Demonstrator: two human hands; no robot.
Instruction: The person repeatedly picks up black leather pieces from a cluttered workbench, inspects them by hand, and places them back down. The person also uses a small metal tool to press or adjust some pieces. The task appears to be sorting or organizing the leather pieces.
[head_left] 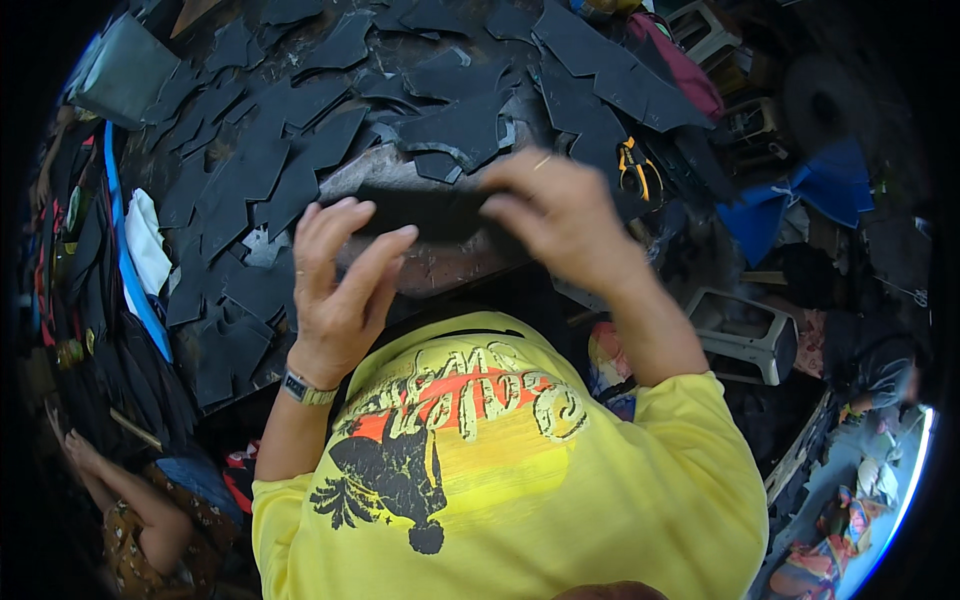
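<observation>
A flat black sheet piece [425,212], blurred, spans the space between my hands over a worn brown board [440,272]. My right hand [562,222] pinches its right end between thumb and fingers, smeared by motion. At the left end of the piece, my left hand [345,268] has its fingers spread and bent, with the fingertips close to its edge; whether they touch it I cannot tell. Several cut black sheet pieces [245,185] lie overlapping across the table beyond and to the left of my hands.
Pliers with yellow-orange handles [637,172] lie right of my right hand. Farther right are a blue sheet [800,200] and a pale plastic stool [735,330]. A blue strip [125,235] and white cloth [147,245] border the left side. Another person's arm [140,500] shows at lower left.
</observation>
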